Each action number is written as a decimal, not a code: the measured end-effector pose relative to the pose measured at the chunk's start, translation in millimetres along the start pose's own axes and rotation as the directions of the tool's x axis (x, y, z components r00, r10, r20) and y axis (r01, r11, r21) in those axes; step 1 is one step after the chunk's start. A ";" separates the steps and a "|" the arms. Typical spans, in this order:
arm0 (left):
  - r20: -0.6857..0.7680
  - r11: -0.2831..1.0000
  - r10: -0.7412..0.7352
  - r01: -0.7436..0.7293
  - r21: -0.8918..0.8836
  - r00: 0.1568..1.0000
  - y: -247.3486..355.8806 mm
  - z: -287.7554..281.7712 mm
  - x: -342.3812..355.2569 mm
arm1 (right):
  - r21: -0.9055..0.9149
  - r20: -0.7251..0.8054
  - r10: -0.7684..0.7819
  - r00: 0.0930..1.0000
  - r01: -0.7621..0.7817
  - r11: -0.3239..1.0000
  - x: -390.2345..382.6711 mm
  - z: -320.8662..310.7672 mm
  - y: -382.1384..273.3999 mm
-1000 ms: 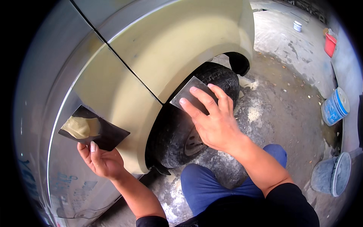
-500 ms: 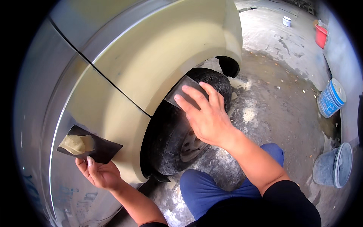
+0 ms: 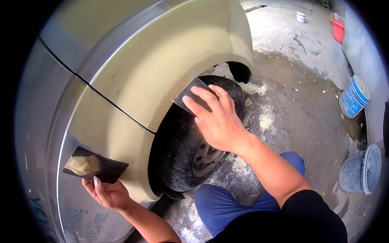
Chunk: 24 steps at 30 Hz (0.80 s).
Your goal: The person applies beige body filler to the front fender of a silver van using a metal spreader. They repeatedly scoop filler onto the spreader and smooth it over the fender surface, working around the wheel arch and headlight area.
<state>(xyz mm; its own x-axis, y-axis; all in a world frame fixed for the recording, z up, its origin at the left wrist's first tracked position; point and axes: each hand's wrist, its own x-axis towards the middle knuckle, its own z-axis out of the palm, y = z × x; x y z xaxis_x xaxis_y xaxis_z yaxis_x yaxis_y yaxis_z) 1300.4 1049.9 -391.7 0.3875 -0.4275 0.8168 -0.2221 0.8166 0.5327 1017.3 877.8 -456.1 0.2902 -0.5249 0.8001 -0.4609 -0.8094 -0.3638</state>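
Our left hand [image 3: 106,193] pinched a thin, stiff dark board [image 3: 96,169] by its lower edge, soft putty [image 3: 82,165] heaped on top, while our right hand [image 3: 216,119] pressed a flexible, light spreader [image 3: 191,95] flat-fingered against the wheel arch [image 3: 162,81].

Tyre [image 3: 190,150] filled the wheel arch at 6 o'clock; yellow fender [image 3: 162,60] walled off 10 to 12. Open concrete floor [image 3: 300,101] toward 2, buckets [image 3: 354,96] crowding 3 o'clock.
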 end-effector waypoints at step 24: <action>-0.082 0.993 0.003 0.007 0.119 0.997 1.7 8.5 -0.6 | 0.068 -0.091 0.040 0.995 -0.034 0.997 17.4 3.6 39.8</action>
<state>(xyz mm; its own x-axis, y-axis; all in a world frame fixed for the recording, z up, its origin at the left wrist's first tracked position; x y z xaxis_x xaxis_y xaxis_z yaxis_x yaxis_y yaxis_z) 1292.2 1048.2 -389.4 0.4592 -0.3920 0.7971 -0.3245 0.7613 0.5613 1007.1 835.5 -458.3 0.1944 -0.5309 0.8248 -0.4125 -0.8072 -0.4223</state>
